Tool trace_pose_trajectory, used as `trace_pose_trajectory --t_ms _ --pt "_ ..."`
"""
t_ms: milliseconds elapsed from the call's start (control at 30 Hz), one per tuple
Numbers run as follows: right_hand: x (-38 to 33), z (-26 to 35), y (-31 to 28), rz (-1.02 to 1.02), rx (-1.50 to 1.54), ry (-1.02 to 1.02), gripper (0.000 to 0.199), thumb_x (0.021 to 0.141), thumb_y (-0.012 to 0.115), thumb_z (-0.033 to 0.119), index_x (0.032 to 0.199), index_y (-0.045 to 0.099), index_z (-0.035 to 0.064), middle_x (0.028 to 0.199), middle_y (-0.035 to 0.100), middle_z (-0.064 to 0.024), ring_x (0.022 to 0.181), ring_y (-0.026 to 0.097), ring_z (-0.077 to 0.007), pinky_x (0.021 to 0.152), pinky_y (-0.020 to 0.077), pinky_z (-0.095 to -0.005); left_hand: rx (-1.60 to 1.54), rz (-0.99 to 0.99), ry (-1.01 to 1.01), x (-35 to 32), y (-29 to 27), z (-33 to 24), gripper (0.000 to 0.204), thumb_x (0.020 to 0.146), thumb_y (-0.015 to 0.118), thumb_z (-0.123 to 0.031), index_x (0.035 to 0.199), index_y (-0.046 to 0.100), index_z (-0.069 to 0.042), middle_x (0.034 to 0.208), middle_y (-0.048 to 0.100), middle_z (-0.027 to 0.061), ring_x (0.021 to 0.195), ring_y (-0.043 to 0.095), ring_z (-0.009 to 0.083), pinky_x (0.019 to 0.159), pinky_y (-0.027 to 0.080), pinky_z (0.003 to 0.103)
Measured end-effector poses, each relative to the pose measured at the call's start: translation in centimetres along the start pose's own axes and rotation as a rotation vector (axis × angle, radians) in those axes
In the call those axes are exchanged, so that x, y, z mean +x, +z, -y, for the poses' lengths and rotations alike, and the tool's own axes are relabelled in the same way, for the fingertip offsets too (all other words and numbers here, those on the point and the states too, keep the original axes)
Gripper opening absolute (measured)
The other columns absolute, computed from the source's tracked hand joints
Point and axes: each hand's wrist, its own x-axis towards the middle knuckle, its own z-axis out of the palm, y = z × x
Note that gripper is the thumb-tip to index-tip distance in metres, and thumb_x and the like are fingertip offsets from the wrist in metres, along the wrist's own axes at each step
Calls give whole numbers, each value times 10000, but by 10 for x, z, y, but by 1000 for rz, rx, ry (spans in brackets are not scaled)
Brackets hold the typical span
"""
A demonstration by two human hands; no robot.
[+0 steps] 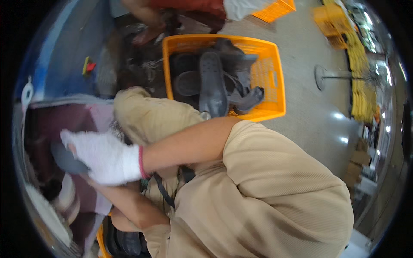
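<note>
My right hand (103, 157), in a white knit glove with a red cuff, reaches left across my body. Its fingers close over a dark grey, rounded piece that looks like a shoe sole (68, 160). My bare left forearm (127, 204) runs up beneath the glove. The left hand itself is mostly hidden behind the glove and the sole, so its grip does not show. Both hands are over a maroon-lined work area (56, 118) at the left. Motion blurs the sole and the gloved fingers.
An orange crate (279, 92) of dark grey soles and sandals (213, 81) stands ahead. Another orange crate (101, 241) with dark soles is at lower left. A person in red (189, 4) works beyond. A fan (344, 77) and yellow crates (357, 56) stand right.
</note>
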Motion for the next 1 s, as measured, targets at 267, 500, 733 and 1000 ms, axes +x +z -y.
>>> trace_pose_trajectory --t_ms 267,500,733,1000 --pt "131 -33 58 344 -258 341 422 880 687 346 1094 751 -11 1148 757 -297 1113 738 -442 962 599 -500 1155 -312 568 -99 28 -30 472 1098 609 -301 1467 624 -8 1230 740 179 1178 682 259 1075 490 398" --pt "72 18 22 507 -217 114 782 823 832 424 1415 620 -39 1353 668 -334 1296 644 -449 1104 517 -485 -275 -104 264 -66 88 -34 564 1028 774 -366 1370 630 58 1340 703 123 1192 664 229 1046 515 384" --pt "32 -9 -1 784 -789 -523 239 837 766 219 1062 775 137 1012 765 -37 974 750 -282 834 607 -456 -666 296 -157 -114 59 -24 605 1087 642 -466 1434 540 19 1413 652 235 1209 689 395 960 617 569" --pt "-14 -12 85 429 -430 -498 317 897 817 210 1176 776 66 994 797 -135 817 775 -328 748 609 -421 -1085 106 -147 -102 22 -42 930 1045 246 -788 1386 581 10 1214 681 237 1048 709 407 886 595 599"
